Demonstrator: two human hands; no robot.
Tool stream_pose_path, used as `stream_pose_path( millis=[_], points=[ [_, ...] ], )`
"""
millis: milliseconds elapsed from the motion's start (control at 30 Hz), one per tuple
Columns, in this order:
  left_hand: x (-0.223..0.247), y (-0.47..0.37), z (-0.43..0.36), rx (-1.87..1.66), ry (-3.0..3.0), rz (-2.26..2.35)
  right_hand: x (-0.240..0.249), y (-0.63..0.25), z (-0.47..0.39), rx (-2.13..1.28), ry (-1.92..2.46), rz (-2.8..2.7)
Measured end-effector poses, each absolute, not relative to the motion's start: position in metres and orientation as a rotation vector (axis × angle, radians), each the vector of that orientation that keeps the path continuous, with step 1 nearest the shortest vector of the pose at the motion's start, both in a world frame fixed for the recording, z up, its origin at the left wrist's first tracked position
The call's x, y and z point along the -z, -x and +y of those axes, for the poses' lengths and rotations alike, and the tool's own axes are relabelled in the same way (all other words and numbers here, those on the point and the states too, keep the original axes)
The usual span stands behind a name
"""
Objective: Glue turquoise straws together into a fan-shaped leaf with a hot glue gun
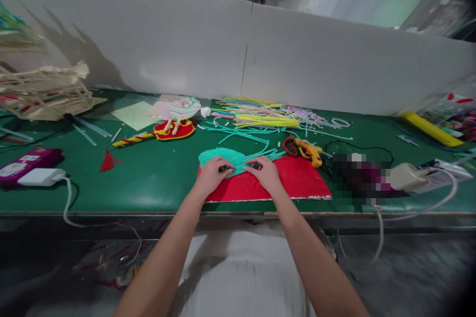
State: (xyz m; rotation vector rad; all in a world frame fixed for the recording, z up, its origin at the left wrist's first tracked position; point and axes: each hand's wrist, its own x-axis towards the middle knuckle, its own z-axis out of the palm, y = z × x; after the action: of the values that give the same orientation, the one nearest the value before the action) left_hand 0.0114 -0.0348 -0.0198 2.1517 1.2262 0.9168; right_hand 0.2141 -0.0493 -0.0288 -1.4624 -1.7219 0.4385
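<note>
A teal piece made of pipe cleaners [219, 154], rounded on its left side, lies over a red sheet [297, 178] with a frayed white front edge. My left hand [213, 174] is closed, its thumb and fingers pinching the piece's lower middle. At the narrower right part, where the stems run together and fan out, my right hand [265, 172] pinches with thumb and fingertips. Loose stem ends [273, 154] stick out beyond the right fingers. My fingers partly cover the spot between the hands.
Behind lies a pile of coloured pipe cleaners [267, 118]. Scissors with red handles [289, 145] and a yellow glue gun [309, 151] are to the right. Leftward are a red-and-yellow tasselled ornament [174, 130], a purple power strip [31, 163] and a wooden stick frame [48, 91].
</note>
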Motion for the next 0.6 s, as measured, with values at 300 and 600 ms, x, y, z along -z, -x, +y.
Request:
stream_pose_path(
  millis=[300, 600],
  points=[
    [0.0197, -0.0091, -0.0360, -0.955, -2.134, 1.185, 0.0280, -0.2150, -0.0499, -0.431, 1.485, -1.750],
    [0.0173, -0.0098, -0.0381, -0.966, -2.157, 1.194, 0.0295, -0.2153, -0.0498, -0.433, 1.452, -1.731]
  ],
)
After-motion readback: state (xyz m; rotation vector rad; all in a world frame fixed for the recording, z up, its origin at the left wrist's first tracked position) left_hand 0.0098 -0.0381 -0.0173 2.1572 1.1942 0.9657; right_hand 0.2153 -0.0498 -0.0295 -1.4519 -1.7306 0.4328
